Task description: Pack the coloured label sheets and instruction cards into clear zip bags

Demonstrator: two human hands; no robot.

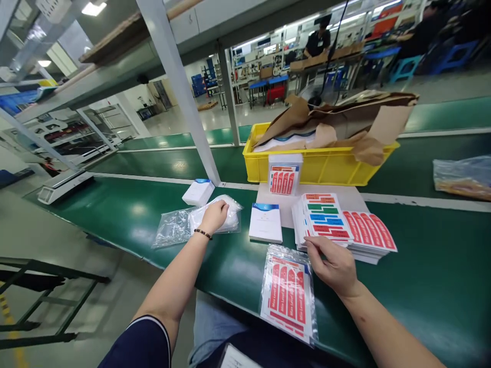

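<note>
My left hand [215,215] is closed at the right part of a pile of clear plastic bags [172,228], its fingers pinching the top film. Farther right, my right hand [334,265] has thumb and index finger together at the near left corner of a stack of sticker sheets [325,217] with orange, green, blue and red labels. Red label sheets [370,230] fan out beside that stack. Between the hands sits a pile of white booklets [265,224] with a blue top edge. Nearest me lies a clear bag filled with red sticker sheets [288,296].
A yellow bin [326,166] full of brown paper stands behind, with a bagged sticker pack [284,176] leaning on its front. Another white booklet stack [198,191] is beside the metal post [180,87]. A filled plastic bag [462,178] lies far right. A person [318,43] stands in the background.
</note>
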